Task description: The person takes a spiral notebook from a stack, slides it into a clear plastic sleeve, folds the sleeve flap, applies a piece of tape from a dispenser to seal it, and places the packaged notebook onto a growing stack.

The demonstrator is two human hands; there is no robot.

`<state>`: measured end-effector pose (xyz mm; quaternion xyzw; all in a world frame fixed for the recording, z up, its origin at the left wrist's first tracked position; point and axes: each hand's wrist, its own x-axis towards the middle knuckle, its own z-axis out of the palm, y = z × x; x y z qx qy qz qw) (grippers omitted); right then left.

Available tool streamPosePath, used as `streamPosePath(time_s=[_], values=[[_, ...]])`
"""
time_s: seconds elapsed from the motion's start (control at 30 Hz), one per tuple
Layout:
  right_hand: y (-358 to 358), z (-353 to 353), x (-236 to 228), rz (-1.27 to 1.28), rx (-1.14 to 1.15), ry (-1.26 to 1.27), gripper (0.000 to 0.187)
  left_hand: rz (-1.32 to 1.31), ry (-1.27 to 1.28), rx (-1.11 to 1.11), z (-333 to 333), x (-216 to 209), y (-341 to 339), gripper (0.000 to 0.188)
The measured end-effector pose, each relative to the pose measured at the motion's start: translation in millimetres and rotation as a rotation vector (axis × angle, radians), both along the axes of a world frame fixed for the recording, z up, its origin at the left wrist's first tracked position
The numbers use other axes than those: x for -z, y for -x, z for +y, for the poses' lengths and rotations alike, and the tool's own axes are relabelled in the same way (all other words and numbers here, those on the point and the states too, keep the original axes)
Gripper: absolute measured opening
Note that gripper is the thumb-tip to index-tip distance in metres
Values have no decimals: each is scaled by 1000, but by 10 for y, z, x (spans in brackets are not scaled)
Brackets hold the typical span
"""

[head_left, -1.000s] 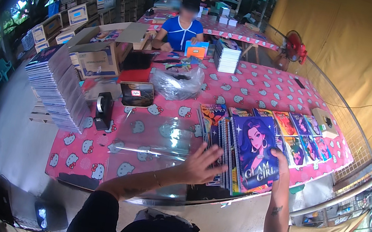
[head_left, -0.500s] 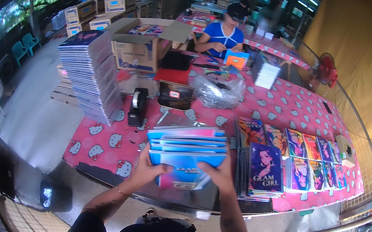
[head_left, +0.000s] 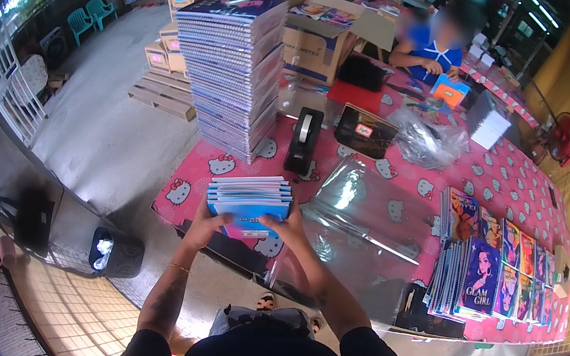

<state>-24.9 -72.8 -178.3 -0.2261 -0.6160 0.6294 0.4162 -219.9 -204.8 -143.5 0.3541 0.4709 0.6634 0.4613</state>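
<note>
Both my hands grip a small stack of notebooks (head_left: 250,208) with blue covers, held above the table's near left edge. My left hand (head_left: 206,221) closes round its left side, the thumb lying on the front cover. On the opposite side my right hand (head_left: 283,223) clasps it, thumb also across the front. Just beyond stands a tall pile of spiral notebooks (head_left: 224,70) with clear wrapping at its side. A black tape dispenser (head_left: 302,142) is behind my right hand, and clear plastic sheets (head_left: 362,210) lie flat to the right.
Rows of colourful notebooks (head_left: 482,275) lie on the pink tablecloth (head_left: 479,165) at right. Farther back are crumpled clear plastic (head_left: 431,140), a dark box (head_left: 366,133) and an open carton (head_left: 311,46). Across the table a person (head_left: 433,56) handles an orange-and-blue item. A red fan (head_left: 563,139) stands at right.
My hands have carried the blue notebooks leftward, away from over the plastic sheets and toward the tall pile. The view has swung left, uncovering those sheets.
</note>
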Motion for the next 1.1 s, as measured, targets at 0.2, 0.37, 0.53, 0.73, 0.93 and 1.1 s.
streamPosePath(time_s=[0.2,0.37,0.53,0.73,0.93,1.1], values=[[-5,-41,-246,57,-51,-156,96,27,-30,47,-3,-59,67,75],[125,-68,-317,35,82,-148,85,-40,-12,9,54,4,15,79],[77,-45,-243,-12,71,-169,85,316,43,132,110,-299,239,79],[37,-80,-224,77,-22,-58,87,1446,-261,-157,195,-1319,-503,85],[-22,-9,-263,-14,19,-71,88,1623,-205,-4,331,-1143,-551,107],[-44,-42,-256,-34,-4,-85,92,1904,-100,4,329,-1305,-359,108]])
